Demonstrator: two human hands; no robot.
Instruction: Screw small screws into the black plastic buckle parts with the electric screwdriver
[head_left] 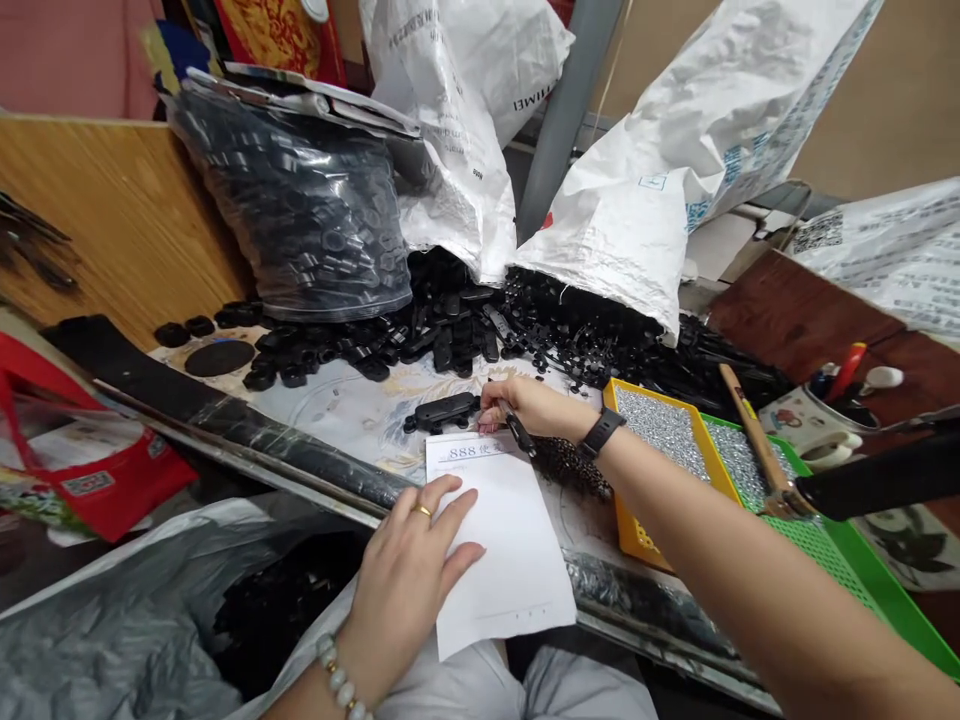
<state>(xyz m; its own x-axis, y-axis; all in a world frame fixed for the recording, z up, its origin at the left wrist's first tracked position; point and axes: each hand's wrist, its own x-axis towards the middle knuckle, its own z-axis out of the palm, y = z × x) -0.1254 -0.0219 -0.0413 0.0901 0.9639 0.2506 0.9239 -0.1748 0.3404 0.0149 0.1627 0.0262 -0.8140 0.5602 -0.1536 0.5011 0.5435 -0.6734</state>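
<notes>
A white sheet of paper [506, 560], with "888" and other characters printed along its top, lies over the table's front edge. My left hand [412, 545] rests on the sheet's left side, its fingers spread. At the top edge of the sheet, my right hand [536, 405] is closed around a black pen [517, 432]; its fingertips hide part of the pen and touch near the paper's top edge. Just left of those fingers sits a long black plastic part [446, 410] with small round knobs beneath it.
Heaps of black plastic parts [360, 345] line the table's back, below white sacks [615, 220] and a clear bag [322, 220]. On the right stand a yellow tray [611, 400] of small metal pieces, a green tray [907, 610], a wooden-handled tool [750, 425] and a mug [795, 420].
</notes>
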